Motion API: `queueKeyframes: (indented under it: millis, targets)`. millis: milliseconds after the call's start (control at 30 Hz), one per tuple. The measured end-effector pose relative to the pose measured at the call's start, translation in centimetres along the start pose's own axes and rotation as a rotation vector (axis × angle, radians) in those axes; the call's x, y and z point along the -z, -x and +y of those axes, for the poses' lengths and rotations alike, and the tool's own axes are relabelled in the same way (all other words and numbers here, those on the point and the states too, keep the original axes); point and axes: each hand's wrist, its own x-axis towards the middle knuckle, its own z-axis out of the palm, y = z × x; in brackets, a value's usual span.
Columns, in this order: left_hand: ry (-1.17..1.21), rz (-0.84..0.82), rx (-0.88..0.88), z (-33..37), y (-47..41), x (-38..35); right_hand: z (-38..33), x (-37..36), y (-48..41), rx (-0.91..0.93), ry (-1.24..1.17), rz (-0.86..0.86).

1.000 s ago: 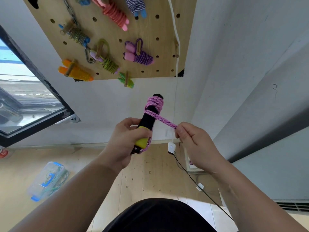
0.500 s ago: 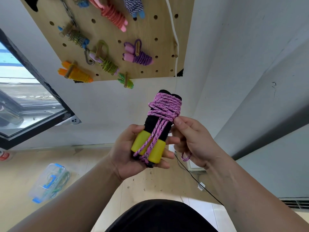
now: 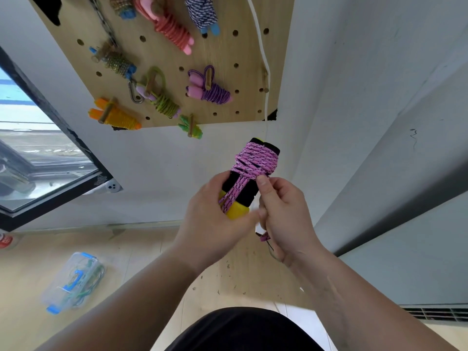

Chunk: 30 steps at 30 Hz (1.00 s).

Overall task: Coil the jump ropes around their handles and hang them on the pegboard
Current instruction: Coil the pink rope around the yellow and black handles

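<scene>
**Item:** pink rope (image 3: 255, 160), wound on paired black/yellow handles (image 3: 243, 192).
**Loc:** mid-air in front of me, below the pegboard's (image 3: 228, 79) lower-right corner, not touching the board.
**Step (my read):** locking off the last wrap. Pull the turn tight w/ thumb pressure and tuck the tail under it. Leave a loop for the peg. Any slack and the coil prob. springs loose.
**L hand (image 3: 215, 219):** grips the yellow ends of the handles from the left, back of hand to cam.
**R hand (image 3: 281, 214):** thumb presses the rope at the coil's lower edge. Fingers are curled round the tail (image 3: 264, 236), which pokes out under the fist.
**Forearms:** both raised, converging.
</scene>
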Motion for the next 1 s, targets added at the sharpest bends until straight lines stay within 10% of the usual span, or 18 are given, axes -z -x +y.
queueKeyframes:
  millis: [233, 533, 1000]
  targets:
    - [-0.323, 0.08, -0.173, -0.9, -0.8, 0.3, -0.3, 0.6, 0.2, 0.057, 0.071, 0.028]
    - [0.975, -0.262, 0.34, -1.1, 0.0, 0.8, -1.0, 1.3, 0.7, 0.195, -0.009, -0.092]
    - [1.283, -0.514, 0.41, -3.7, 0.6, 0.6, -1.2, 0.9, 1.7, 0.045, -0.206, -0.092]
